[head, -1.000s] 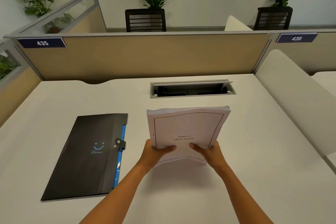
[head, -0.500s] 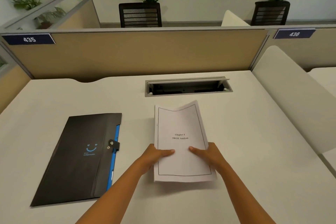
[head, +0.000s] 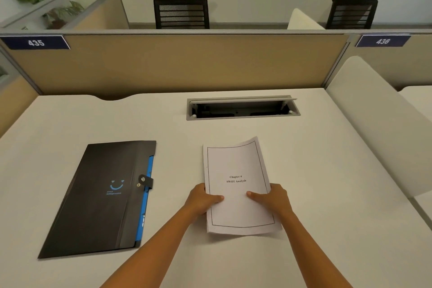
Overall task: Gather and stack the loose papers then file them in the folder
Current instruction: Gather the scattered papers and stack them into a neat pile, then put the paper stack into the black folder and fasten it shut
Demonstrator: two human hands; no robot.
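Note:
A white paper stack (head: 238, 166), its top sheet printed "Chapter 4 SWOT Analysis" inside a black border, lies in portrait in front of me on the white desk (head: 327, 194). My left hand (head: 202, 199) grips its left edge, thumb on top. My right hand (head: 272, 199) grips its right edge the same way. The far right corner of the stack curls up a little. A black folder (head: 100, 196) with a blue smiley print, a blue inner edge and a snap strap lies closed to the left, apart from the papers.
A recessed cable box (head: 242, 109) with its lid tilted up sits in the desk beyond the papers. A tan partition (head: 175, 63) with labels 435 and 436 bounds the far edge. A white divider (head: 378, 119) runs along the right side.
The stack was held upright on its edge, then laid flat in portrait. It now lies slightly nearer, with both hands still on its sides.

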